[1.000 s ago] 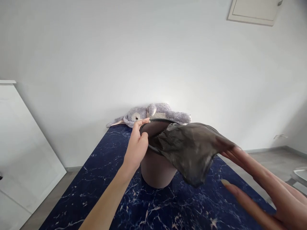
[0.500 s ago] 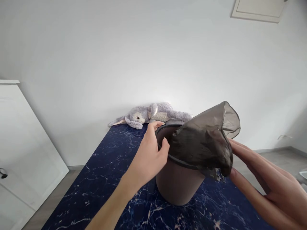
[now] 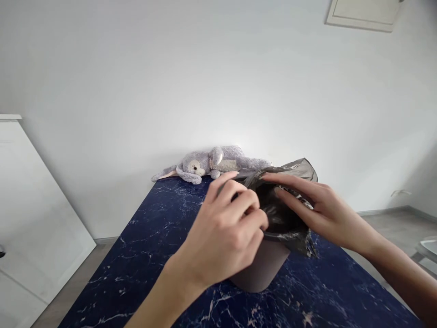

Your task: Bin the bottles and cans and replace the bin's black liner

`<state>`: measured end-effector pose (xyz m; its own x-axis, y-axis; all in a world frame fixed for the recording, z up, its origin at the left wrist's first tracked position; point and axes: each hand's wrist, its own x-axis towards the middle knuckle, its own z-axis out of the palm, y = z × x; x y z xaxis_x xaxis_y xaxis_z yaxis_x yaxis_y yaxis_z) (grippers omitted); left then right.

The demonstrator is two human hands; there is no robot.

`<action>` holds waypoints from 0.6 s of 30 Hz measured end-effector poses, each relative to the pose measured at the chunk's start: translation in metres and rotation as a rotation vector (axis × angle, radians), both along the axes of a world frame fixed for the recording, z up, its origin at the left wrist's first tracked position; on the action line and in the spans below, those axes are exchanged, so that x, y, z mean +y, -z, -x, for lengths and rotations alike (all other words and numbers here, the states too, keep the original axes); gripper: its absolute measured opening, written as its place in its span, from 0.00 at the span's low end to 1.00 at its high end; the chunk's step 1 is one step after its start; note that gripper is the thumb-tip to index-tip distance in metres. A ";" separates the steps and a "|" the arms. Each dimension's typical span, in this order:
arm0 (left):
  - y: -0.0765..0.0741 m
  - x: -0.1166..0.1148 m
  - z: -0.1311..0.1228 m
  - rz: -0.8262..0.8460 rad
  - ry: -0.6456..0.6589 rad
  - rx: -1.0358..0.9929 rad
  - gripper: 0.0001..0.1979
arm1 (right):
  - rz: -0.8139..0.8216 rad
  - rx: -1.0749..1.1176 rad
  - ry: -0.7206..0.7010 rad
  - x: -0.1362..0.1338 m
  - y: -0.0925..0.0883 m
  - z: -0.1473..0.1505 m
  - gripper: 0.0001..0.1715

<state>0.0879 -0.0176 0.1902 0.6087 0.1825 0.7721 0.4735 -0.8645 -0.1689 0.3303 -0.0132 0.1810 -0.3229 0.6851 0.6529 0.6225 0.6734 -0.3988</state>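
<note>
A small brown bin [image 3: 262,269] stands on the dark blue marbled table [image 3: 143,264]. A thin dark plastic bag [image 3: 290,228] lies over its mouth and hangs down the right side. My left hand [image 3: 228,232] covers the near left rim, fingers curled in a pinch at the bag's edge. My right hand [image 3: 317,209] rests on the bag at the right rim, fingers stretched out and pressing the plastic into the opening. Most of the rim is hidden by my hands and the bag.
A grey plush toy [image 3: 208,165] lies at the far end of the table against the white wall. A white panel [image 3: 30,218] leans at the left. Grey floor [image 3: 396,228] shows on the right, with a pale object [image 3: 426,248] at the edge.
My right hand has brought the bag from the air at the right down onto the bin's mouth. My left hand has shifted from gripping the rim to pinching the bag's edge.
</note>
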 end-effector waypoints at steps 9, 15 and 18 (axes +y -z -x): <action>-0.019 0.021 0.042 0.135 -0.104 -0.096 0.17 | 0.093 0.123 0.040 0.059 -0.009 -0.002 0.25; -0.023 0.034 0.068 0.113 -0.293 -0.208 0.19 | 0.494 0.413 -0.130 0.087 -0.009 -0.009 0.34; -0.021 0.040 0.072 0.113 -0.399 -0.179 0.19 | 0.637 0.388 -0.183 0.101 -0.004 -0.018 0.38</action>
<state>0.0164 0.0222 0.2113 0.3322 0.4654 0.8204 0.7867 -0.6165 0.0312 0.3482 0.0874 0.1846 -0.2957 0.9248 0.2392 0.2594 0.3188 -0.9117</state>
